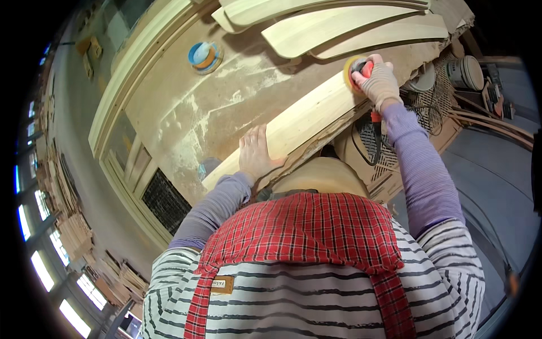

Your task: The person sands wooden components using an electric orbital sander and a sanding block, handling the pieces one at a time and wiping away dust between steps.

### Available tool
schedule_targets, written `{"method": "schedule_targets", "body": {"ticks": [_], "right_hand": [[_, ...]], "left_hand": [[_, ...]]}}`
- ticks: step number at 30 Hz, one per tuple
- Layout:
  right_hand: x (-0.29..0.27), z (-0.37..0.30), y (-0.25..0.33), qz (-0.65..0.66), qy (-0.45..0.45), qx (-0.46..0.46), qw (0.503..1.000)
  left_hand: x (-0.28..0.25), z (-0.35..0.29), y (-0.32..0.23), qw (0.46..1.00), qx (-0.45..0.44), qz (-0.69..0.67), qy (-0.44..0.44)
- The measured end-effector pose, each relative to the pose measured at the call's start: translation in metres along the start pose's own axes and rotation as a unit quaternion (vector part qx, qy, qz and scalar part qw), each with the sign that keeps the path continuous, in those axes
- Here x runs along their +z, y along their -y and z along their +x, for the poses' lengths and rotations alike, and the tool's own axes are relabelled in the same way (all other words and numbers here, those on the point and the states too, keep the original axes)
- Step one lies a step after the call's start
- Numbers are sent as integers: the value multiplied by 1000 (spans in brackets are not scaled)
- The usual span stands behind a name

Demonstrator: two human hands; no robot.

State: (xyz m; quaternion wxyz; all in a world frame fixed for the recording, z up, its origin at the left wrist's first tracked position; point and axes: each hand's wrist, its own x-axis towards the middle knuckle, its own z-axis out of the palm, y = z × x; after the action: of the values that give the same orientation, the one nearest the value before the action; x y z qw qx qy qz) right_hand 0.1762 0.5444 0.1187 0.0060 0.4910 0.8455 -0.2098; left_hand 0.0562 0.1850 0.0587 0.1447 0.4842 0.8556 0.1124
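A long pale wooden board [305, 114] lies slantwise along the near edge of the dusty worktable [169, 107]. Toward its right end, my right hand [379, 83], in a fingerless glove or wrap, grips a power sander [357, 70] with a red and black body and a yellowish round pad. The pad rests against the board, and a cord hangs below my wrist. Bare and flat, my left hand [257, 151] presses on the board's left part, with its fingers stretched over the top and the thumb toward the near edge.
Several curved pale boards [350, 31] lie stacked at the table's far side. A blue-rimmed tape roll or small tub [204, 56] sits at the far left. White buckets [464, 73], a black cable [377, 148] and wood strips [491, 121] are on the right. Wood piles [73, 231] line the left.
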Motion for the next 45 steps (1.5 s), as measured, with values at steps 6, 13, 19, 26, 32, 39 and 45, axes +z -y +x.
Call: {"method": "schedule_targets", "body": {"ticks": [6,13,19,26,32,39,45], "right_hand": [[43,-89,89,-17,128,-172,977],[39,-115,85,-27,119,-194,973],[22,-49,3,-12,-24,-6,1000],[66,-102,105,-49,54,-186,980],[109,-187,223,-58,175,-364,913],[181,-277,287,-67,272,-533,798],[116,-266,210,-89,298,-457,833]], "left_hand": [[6,1,5,999,23,10,-22],[14,-102,86,988,-42,143,-51],[11,-180,138,957,-264,-7,-118],[6,-206,150,661,-353,-637,-183],[-23,-204,159,641,-373,-666,-84],[-17,-207,185,561,-376,-735,-67],[-5,-163,148,913,-279,-138,-264]]}}
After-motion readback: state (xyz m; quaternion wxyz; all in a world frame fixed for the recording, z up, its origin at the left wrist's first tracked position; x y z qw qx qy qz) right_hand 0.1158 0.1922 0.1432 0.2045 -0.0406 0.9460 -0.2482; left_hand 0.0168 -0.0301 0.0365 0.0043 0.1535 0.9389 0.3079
